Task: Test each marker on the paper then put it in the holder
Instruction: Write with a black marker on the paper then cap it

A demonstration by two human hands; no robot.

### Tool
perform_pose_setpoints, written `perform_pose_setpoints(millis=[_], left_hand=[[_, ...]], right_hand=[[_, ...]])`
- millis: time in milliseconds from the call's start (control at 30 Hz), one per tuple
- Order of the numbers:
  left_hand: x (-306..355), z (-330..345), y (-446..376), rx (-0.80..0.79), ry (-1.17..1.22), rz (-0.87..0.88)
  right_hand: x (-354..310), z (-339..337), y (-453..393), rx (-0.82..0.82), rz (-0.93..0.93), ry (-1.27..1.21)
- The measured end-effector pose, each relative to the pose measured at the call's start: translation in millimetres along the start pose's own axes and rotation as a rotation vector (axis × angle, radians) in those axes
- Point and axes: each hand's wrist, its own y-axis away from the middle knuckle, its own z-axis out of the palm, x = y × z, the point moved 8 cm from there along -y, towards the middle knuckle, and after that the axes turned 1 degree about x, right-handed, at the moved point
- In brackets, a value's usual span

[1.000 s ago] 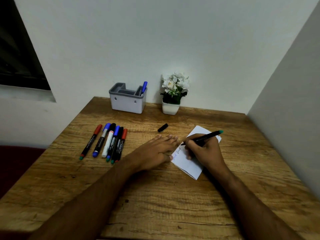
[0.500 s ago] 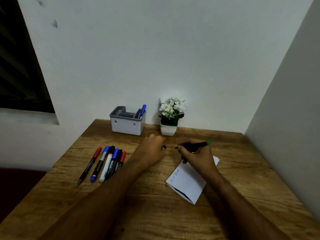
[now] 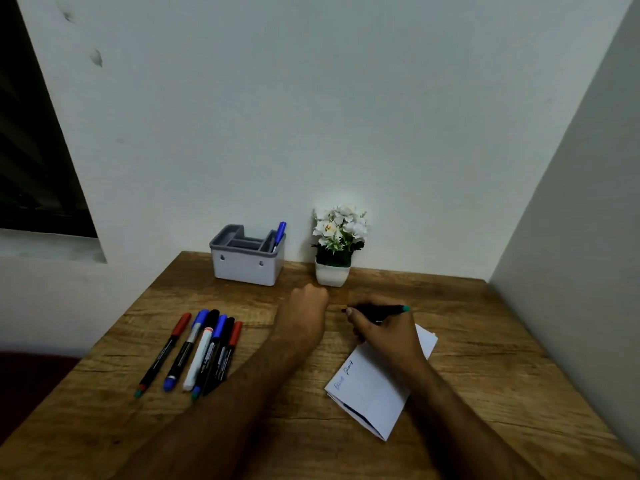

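Observation:
My right hand (image 3: 386, 336) grips a black marker with a green end (image 3: 384, 309) just above the table, its uncapped tip pointing left. My left hand (image 3: 306, 315) is curled into a fist a little left of that tip, over the spot where the black cap lay; the cap is hidden. The folded white paper (image 3: 372, 396) with blue writing lies below my right hand. The grey holder (image 3: 247, 270) stands at the back with one blue marker (image 3: 280, 233) in its right slot. Several capped markers (image 3: 204, 351) lie in a row at the left.
A small white pot of white flowers (image 3: 334, 254) stands right of the holder against the back wall. A side wall bounds the wooden table (image 3: 485, 341) on the right. A dark window is at the far left.
My right hand lifted the marker off the paper and moved it back and left. My left hand left the paper, reached to the black cap and closed over it. The camera tilted up.

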Motion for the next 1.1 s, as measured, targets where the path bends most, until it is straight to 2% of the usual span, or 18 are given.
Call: perform_pose_setpoints(millis=[100, 200, 333, 400, 567, 767, 1033, 1100], left_hand=[[-12, -17, 1, 0.168, 0.15, -0.087], [-36, -29, 5, 0.301, 0.517, -0.306], [-54, 4, 14, 0.161, 1.25, -0.733], [-48, 13, 20, 0.103, 1.446, -0.807], [-38, 19, 27, 0.045, 1.564, -0.843], [-29, 18, 30, 0.047, 1.618, -0.818], [-18, 20, 37, -0.071, 1.786, -0.84], [-16, 19, 38, -0.058, 1.794, -0.838]], right_hand=[[-9, -1, 3, -0.004, -0.066, -0.011], [-15, 1, 7, -0.01, -0.067, -0.057], [-24, 3, 14, -0.007, -0.124, -0.085], [-27, 4, 17, -0.004, -0.139, -0.095], [-27, 7, 19, -0.004, -0.164, -0.069], [-22, 3, 19, 0.066, -0.086, -0.15], [-26, 3, 11, 0.07, -0.192, -0.109], [-25, 4, 11, 0.09, -0.198, -0.112]])
